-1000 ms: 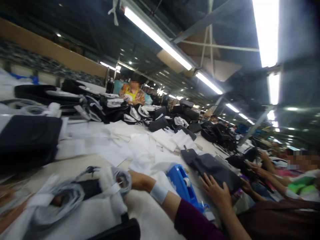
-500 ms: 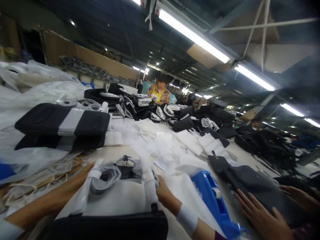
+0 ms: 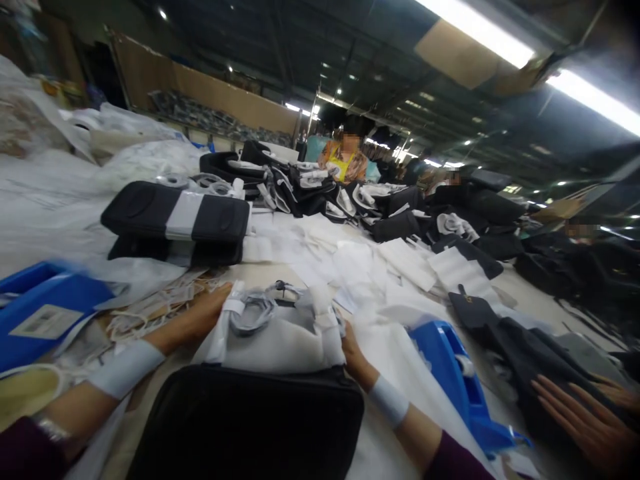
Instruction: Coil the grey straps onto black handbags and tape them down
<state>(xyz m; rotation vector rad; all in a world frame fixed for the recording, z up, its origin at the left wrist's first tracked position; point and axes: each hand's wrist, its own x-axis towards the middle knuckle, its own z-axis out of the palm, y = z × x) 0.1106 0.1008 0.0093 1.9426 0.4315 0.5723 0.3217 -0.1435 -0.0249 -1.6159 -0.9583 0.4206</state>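
A black bag (image 3: 250, 420) lies in front of me with a white fabric wrap (image 3: 280, 337) folded over its far end; grey straps show on top of the wrap. My left hand (image 3: 200, 317) grips the wrap's left edge. My right hand (image 3: 353, 353) presses against the wrap's right edge, its fingers mostly hidden behind the fabric. Both wrists carry white bands.
A blue tape dispenser (image 3: 455, 380) sits right of my right hand. A co-worker's hands (image 3: 580, 417) rest on dark fabric (image 3: 525, 353) at lower right. A blue box (image 3: 40, 317) is at left. Black bags (image 3: 175, 220) and white sheets (image 3: 360, 267) cover the table; several people sit beyond.
The view has swung left and down. The black bag and its white wrap now lie closer to me, and both my hands hold the wrap's two sides.
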